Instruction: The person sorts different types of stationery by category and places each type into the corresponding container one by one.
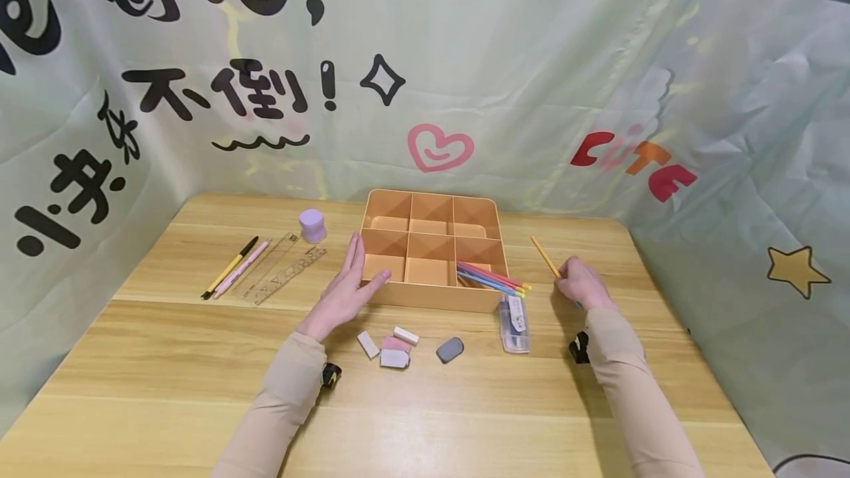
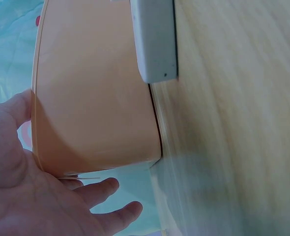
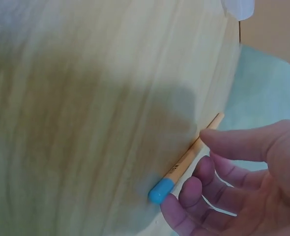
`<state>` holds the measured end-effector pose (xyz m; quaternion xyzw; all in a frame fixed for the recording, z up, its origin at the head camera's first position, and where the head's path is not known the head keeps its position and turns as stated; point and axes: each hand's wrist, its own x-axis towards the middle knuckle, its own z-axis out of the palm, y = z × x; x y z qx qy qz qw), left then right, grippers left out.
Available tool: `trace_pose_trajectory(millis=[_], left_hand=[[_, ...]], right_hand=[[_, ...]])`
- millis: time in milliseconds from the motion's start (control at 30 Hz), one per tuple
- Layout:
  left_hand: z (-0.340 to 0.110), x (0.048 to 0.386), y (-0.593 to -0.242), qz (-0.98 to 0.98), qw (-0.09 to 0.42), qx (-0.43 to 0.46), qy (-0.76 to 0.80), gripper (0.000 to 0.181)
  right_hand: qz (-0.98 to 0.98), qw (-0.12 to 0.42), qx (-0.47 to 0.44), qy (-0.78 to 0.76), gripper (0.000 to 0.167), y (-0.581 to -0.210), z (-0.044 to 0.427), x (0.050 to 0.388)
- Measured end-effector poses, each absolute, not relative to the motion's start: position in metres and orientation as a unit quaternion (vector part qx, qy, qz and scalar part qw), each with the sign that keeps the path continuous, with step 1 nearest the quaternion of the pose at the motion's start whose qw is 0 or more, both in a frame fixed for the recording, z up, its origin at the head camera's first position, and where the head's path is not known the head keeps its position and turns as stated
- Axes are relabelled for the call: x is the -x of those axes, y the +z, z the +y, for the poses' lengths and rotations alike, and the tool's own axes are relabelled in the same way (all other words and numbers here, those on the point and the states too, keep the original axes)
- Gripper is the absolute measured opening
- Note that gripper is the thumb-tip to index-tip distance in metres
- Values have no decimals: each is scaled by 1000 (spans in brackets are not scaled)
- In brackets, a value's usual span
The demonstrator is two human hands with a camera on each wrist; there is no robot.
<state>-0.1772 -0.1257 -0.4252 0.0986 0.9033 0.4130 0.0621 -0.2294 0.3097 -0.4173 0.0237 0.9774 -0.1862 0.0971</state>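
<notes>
A tan six-compartment organizer box [image 1: 432, 296] stands at the middle of the table. My left hand [image 1: 341, 297] touches its front left corner, thumb at the top rim and fairly straight fingers along the side; the left wrist view shows the box wall [image 2: 91, 88] close up. To the right of the box, my right hand [image 1: 584, 285] pinches a yellow-orange pencil [image 3: 187, 160] with a rounded blue end, low over the table. Its far end points away from me. Several coloured pencils [image 1: 488, 279] lean out of the box's front right compartment.
A clear case [image 1: 514, 324] lies by the box's front right corner. In front are several erasers, among them a grey one [image 1: 450, 350] and a pink one [image 1: 396, 344]. At left lie a yellow-black pen [image 1: 230, 267], clear rulers [image 1: 290, 276] and a purple object [image 1: 312, 226].
</notes>
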Motion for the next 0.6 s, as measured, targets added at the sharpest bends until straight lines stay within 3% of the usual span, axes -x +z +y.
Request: trace_pose_trajectory(millis=[233, 600], left_hand=[[-126, 178, -426, 905, 65, -96, 410, 93], [-126, 177, -425, 905, 67, -97, 409, 94]], right_hand=[[981, 84, -28, -171, 32, -420, 313, 231], [985, 64, -17, -157, 24, -421, 312, 232]])
